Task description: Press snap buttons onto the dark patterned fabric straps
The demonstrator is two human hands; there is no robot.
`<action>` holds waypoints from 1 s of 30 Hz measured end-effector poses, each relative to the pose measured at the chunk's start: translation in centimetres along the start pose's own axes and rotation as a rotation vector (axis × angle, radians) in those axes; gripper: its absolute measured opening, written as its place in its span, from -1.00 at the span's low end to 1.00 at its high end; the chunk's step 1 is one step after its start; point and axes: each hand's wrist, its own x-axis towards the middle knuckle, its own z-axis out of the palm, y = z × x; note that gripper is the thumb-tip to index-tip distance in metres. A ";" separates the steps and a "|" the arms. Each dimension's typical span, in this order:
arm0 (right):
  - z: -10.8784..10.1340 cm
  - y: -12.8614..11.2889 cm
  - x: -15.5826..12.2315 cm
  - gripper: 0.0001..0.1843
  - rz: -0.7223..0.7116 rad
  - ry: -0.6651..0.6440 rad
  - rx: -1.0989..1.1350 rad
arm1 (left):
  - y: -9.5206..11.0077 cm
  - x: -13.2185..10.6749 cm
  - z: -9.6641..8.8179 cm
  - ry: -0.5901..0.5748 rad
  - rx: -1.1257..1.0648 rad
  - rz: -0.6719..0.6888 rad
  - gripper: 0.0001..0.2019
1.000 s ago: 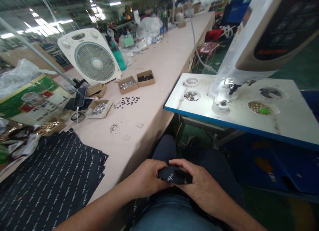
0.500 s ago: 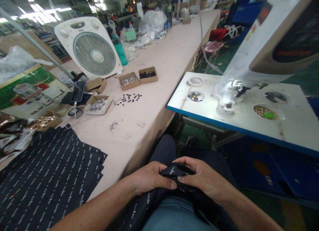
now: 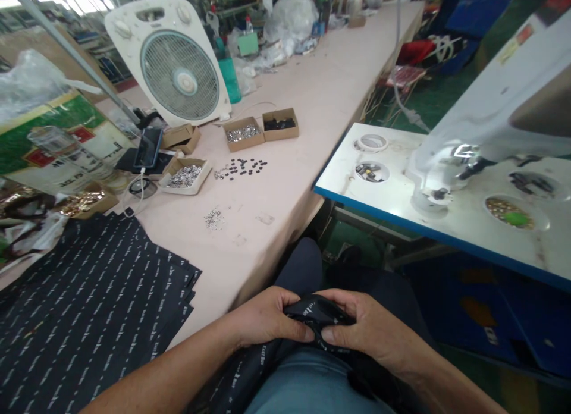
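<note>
Head view: a bunched piece of dark cloth [image 3: 319,309] is held over the lap, at the near middle of the scene. It is pinched by the left hand [image 3: 279,320] between thumb and curled fingers, and it is gripped likewise by the right hand [image 3: 359,325]. White lettering is printed on it, too small to be read with certainty. On the counter [image 3: 312,110] at left, similar white marks are repeated in slanting rows across stacked dark cloth [image 3: 102,313]. Farther off, printed packaging [image 3: 57,143] in green, white and red is seen, its words blurred. Beside it a phone [image 3: 148,147] is connected to a white cable. Loose black pieces [image 3: 250,168] are scattered on the near side of a white fan [image 3: 181,75]. At right, a white machine [image 3: 486,116] is mounted over a blue-edged top [image 3: 397,215]
</note>
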 end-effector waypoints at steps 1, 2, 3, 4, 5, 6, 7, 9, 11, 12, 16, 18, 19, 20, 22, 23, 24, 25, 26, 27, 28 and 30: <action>0.0 -0.1 -0.1 -0.50 -0.004 -0.017 -0.005 | 0.0 -0.1 0.0 -0.007 -0.001 -0.003 -0.70; -0.1 -0.2 -0.2 -0.49 -0.009 -0.028 -0.012 | -0.1 -0.1 0.0 -0.016 -0.005 -0.006 -0.69; -0.1 -0.3 -0.3 -0.48 -0.013 -0.031 -0.027 | -0.1 -0.1 0.0 -0.024 -0.011 -0.010 -0.68; 0.0 -0.3 -0.4 -0.48 -0.015 -0.025 -0.047 | -0.1 -0.2 0.0 -0.031 -0.019 -0.015 -0.68; 0.1 -0.4 -0.4 -0.49 -0.014 -0.011 -0.071 | -0.1 -0.2 0.0 -0.036 -0.027 -0.017 -0.68; 0.1 -0.4 -0.4 -0.49 -0.011 0.008 -0.093 | -0.1 -0.2 0.0 -0.039 -0.036 -0.016 -0.68; 0.2 -0.4 -0.4 -0.49 -0.006 0.028 -0.109 | -0.1 -0.2 0.0 -0.039 -0.042 -0.012 -0.69; 0.5 -0.3 -0.4 -0.48 0.006 0.057 -0.119 | 0.0 -0.2 0.0 -0.031 -0.041 -0.014 -0.71; 0.7 -0.3 -0.4 -0.48 0.012 0.080 -0.121 | 0.2 -0.2 0.1 -0.021 -0.033 -0.019 -0.73; 0.7 -0.2 -0.4 -0.48 0.014 0.096 -0.124 | 0.3 -0.2 0.1 -0.016 -0.031 -0.022 -0.75; 1.0 0.0 -0.4 -0.52 0.015 0.150 -0.117 | 0.5 -0.2 0.4 0.001 -0.023 -0.038 -0.75; 1.0 0.2 -0.4 -0.53 0.016 0.153 -0.091 | 0.4 -0.2 0.5 -0.001 -0.001 -0.032 -0.74; 1.0 0.3 -0.4 -0.53 0.021 0.151 -0.076 | 0.4 -0.2 0.6 -0.004 0.012 -0.023 -0.74; 0.9 0.4 -0.4 -0.53 0.030 0.150 -0.059 | 0.4 -0.2 0.6 -0.008 0.023 -0.015 -0.75; 0.8 0.7 -0.4 -0.54 0.046 0.141 -0.021 | 0.5 -0.1 0.6 -0.013 0.040 -0.006 -0.75; 0.7 0.8 -0.4 -0.55 0.051 0.134 0.001 | 0.5 0.0 0.7 -0.014 0.043 -0.008 -0.75; 0.7 0.9 -0.5 -0.56 0.052 0.128 0.025 | 0.6 0.0 0.7 -0.013 0.046 -0.011 -0.75; 0.6 1.1 -0.5 -0.56 0.055 0.124 0.050 | 0.6 0.0 0.7 -0.015 0.048 -0.012 -0.75; 0.5 1.2 -0.5 -0.56 0.062 0.122 0.074 | 0.6 0.1 0.7 -0.019 0.049 -0.012 -0.75; 0.4 1.3 -0.5 -0.55 0.070 0.123 0.097 | 0.6 0.1 0.8 -0.024 0.051 -0.012 -0.75; 0.4 1.4 -0.5 -0.54 0.076 0.125 0.116 | 0.6 0.1 0.8 -0.028 0.052 -0.017 -0.75; 0.3 1.5 -0.5 -0.53 0.076 0.128 0.132 | 0.4 0.2 1.0 -0.027 0.057 -0.028 -0.75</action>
